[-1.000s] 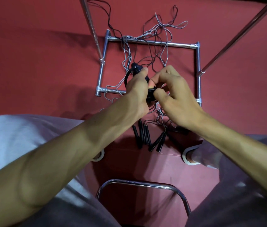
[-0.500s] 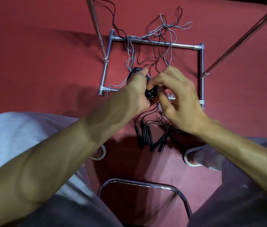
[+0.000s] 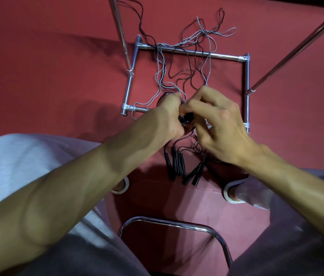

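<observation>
My left hand and my right hand meet above the red floor and both grip a small black coiled bundle of cord, mostly hidden between the fingers. A black loop of it shows just above my left thumb. Below the hands hang several black jump-rope handles on thin black cords. Grey and black cords trail upward over a square metal frame lying on the floor.
Two slanted metal poles rise from the frame. A chrome chair rail curves between my knees. My two shoes rest on the red carpet, and my grey trouser legs fill the lower corners.
My right hand's fingers have shifted over the black bundle and spread a little. The view has tilted slightly, so the frame and cords sit lower in the picture.
</observation>
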### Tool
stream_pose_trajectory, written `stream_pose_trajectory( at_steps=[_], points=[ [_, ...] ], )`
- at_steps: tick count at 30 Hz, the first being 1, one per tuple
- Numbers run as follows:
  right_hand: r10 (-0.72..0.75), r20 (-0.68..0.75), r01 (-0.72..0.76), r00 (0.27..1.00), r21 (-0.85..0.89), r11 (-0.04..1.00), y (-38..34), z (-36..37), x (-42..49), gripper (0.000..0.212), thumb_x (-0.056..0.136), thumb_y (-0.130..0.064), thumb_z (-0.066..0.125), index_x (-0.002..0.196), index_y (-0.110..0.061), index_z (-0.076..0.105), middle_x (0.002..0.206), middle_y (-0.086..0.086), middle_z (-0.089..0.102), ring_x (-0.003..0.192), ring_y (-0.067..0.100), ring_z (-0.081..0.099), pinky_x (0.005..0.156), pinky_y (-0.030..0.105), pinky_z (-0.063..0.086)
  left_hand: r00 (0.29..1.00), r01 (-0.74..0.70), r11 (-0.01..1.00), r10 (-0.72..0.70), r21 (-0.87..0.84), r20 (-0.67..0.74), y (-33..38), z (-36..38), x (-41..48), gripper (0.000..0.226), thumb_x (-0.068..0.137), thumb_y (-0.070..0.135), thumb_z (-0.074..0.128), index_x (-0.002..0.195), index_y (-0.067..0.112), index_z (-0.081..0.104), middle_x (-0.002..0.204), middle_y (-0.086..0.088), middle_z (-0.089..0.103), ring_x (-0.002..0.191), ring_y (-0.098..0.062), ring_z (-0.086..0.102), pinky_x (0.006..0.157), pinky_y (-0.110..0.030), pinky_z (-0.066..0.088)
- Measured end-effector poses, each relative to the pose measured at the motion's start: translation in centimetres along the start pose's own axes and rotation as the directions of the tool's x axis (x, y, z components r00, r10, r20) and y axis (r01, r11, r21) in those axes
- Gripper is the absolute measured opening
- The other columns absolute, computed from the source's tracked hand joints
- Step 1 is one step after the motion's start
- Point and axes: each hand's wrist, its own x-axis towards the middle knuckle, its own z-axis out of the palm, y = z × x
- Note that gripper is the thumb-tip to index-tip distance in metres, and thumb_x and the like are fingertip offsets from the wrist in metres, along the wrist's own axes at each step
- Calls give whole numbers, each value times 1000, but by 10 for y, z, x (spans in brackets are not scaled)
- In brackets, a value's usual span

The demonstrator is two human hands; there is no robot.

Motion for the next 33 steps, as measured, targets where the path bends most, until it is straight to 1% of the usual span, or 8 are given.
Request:
stream_pose_trajectory(
  at_steps=[3, 5, 8, 12, 19, 25, 31, 33],
  points=[
    [-7, 33, 8, 999, -21, 1000, 1, 1, -2, 27, 80, -5, 55, 99, -7, 74, 91, 9, 59, 79, 27, 56, 66, 46, 47, 999, 32, 998, -31, 61, -11, -4, -3, -3, 43, 106, 35, 47, 70, 13, 54, 40, -1, 54, 46, -16, 58, 41, -16, 44],
    [-5, 48, 6, 999, -16, 1000, 1, 3, -4, 21, 81, -10, 62, 98, -9, 75, 91, 7, 60, 78, 25, 56, 66, 45, 48, 999, 40, 997, -38, 69, -38, -6, -5, -2, 43, 105, 33, 50, 67, 13, 51, 35, 1, 50, 31, -13, 53, 36, -13, 40],
    [27, 49, -27, 998, -1, 1000, 1, 3, -4, 21, 80, -14, 67, 99, -12, 75, 93, 5, 61, 80, 24, 59, 67, 44, 50, 998, 44, 998, -41, 49, -57, -6, -6, 0, 43, 105, 34, 52, 68, 13, 52, 36, 1, 50, 41, -14, 56, 44, -20, 44],
    [74, 45, -74, 996, 12, 997, -4, 3, -3, 20, 77, -11, 63, 94, -14, 73, 98, 3, 61, 86, 25, 60, 69, 45, 51, 998, 45, 999, -44, 30, -41, -5, -5, 3, 45, 107, 35, 45, 68, 14, 52, 41, 1, 52, 44, -12, 56, 43, -16, 44],
    [139, -7, -139, 990, -41, 989, -11, 7, -5, 20, 76, -12, 63, 92, -14, 73, 100, 4, 63, 87, 26, 62, 71, 43, 53, 1000, 25, 996, -23, 85, -19, -2, 0, 6, 50, 109, 38, 39, 68, 13, 53, 41, -1, 56, 62, -17, 55, 67, -29, 48],
    [201, 5, -200, 980, -58, 978, -10, 8, -4, 16, 70, -19, 69, 86, -15, 71, 96, 1, 64, 83, 26, 63, 71, 43, 55, 999, -16, 992, 21, 122, -34, -7, 3, 13, 47, 107, 43, 46, 72, 13, 56, 51, -3, 57, 58, -18, 58, 57, -27, 51],
    [184, 11, -176, 983, -243, 954, -13, 7, -2, 21, 65, -26, 64, 76, -7, 62, 78, 5, 61, 70, 32, 59, 57, 36, 47, 991, -124, 989, 127, 86, -33, -19, 7, 27, 36, 105, 38, 54, 79, 13, 58, 65, -4, 57, 48, -17, 57, 40, -20, 49],
    [204, 26, -187, 979, -294, 937, -13, 8, -2, 20, 59, -17, 68, 75, -7, 60, 76, 7, 58, 66, 34, 56, 56, 31, 37, 977, -200, 971, 208, 130, -53, -24, 9, 34, 31, 100, 37, 62, 79, 14, 61, 66, -3, 60, 54, -20, 59, 52, -25, 53]
  ],
)
